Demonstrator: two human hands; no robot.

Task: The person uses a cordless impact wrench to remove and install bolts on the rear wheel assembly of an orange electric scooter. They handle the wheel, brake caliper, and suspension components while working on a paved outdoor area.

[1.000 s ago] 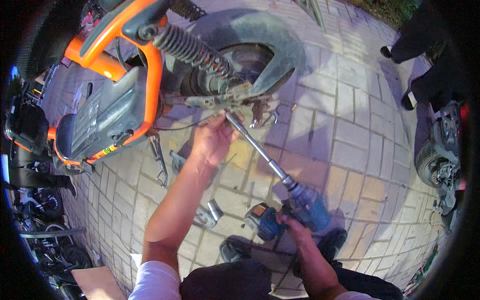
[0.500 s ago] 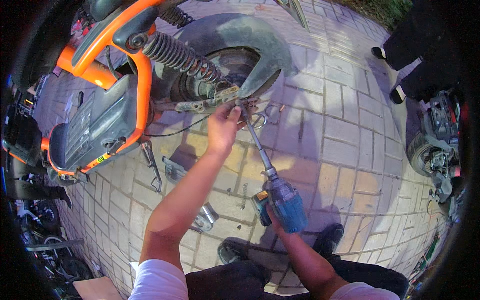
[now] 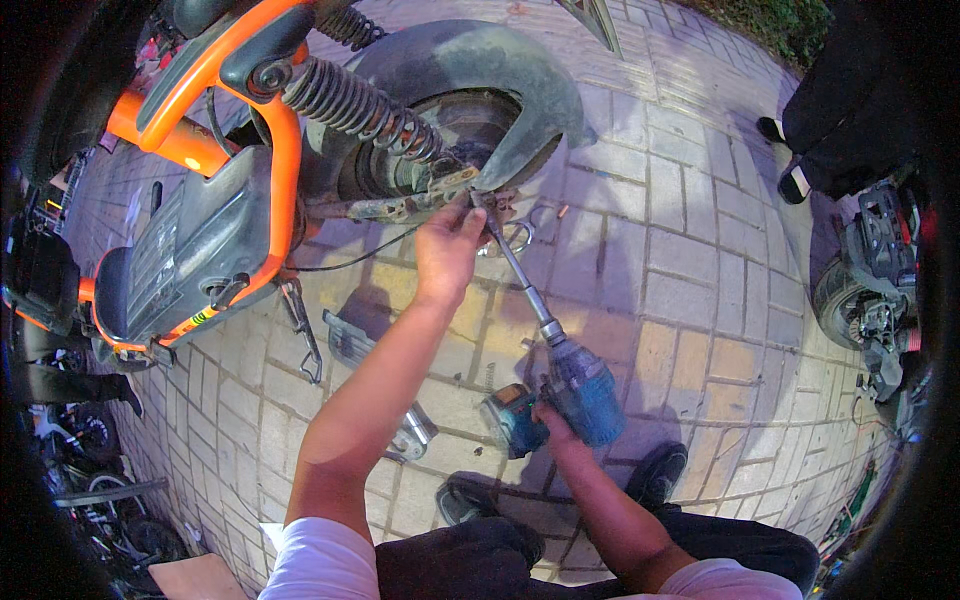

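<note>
My right hand (image 3: 560, 428) is wrapped round the handle of a teal and black cordless impact wrench (image 3: 585, 390). From it a long metal extension bar (image 3: 518, 268) slants up and away to the rear axle area of an orange and black electric scooter (image 3: 285, 165). At the bar's far end, my left hand (image 3: 447, 252) is closed, thumb and fingers pinched beside the bar tip, touching the rusty bracket (image 3: 455, 187) below the shock absorber (image 3: 360, 115). What lies between those fingers is hidden. Just behind is the rear wheel under a dusty black fender (image 3: 470, 60).
A silver ring-shaped part (image 3: 520, 237) lies right of my left hand. On the paving are a grey plastic piece (image 3: 350, 338) and a metal cylinder (image 3: 415, 432). Someone in dark clothes (image 3: 835, 120) stands far right, near a partly stripped vehicle (image 3: 875, 280). Bicycles (image 3: 95, 435) stand at left.
The impact wrench has rolled in my right hand, its battery end swinging left and its body shifting slightly up and right. My left hand stays nearly in place at the bar tip.
</note>
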